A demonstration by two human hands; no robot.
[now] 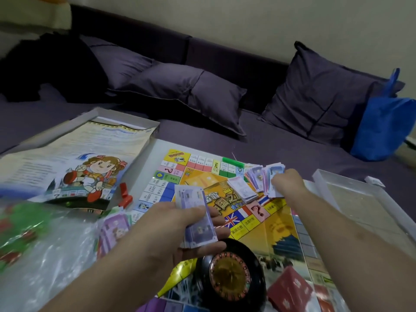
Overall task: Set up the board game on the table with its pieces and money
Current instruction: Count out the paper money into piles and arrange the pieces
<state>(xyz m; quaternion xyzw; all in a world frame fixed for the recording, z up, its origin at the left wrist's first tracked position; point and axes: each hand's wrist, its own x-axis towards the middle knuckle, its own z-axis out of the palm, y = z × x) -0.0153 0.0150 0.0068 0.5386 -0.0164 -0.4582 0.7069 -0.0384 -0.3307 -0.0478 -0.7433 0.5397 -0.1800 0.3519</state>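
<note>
Left grip: left hand (177, 224) clamped on a stack of purple play money (195, 218), thumb on top, over the game board (252, 218).
Right grip: right hand (286, 180) reaching to the board's far side, fingers curled into the fanned purple notes (265, 177); pinch looks closed on them.
Board: lies flat on the white tabletop (155, 154), card stack (242, 190) near its middle, black roulette wheel (229, 271) at the near edge, red cards (290, 287) beside it.
Left side: open game box (74, 149) with cartoon sheet, red pieces (125, 194), plastic bag (42, 239).
Right side: clear tray (360, 199).
Room: purple sofa (281, 140) behind, cushions (180, 88), blue bag (382, 122).
</note>
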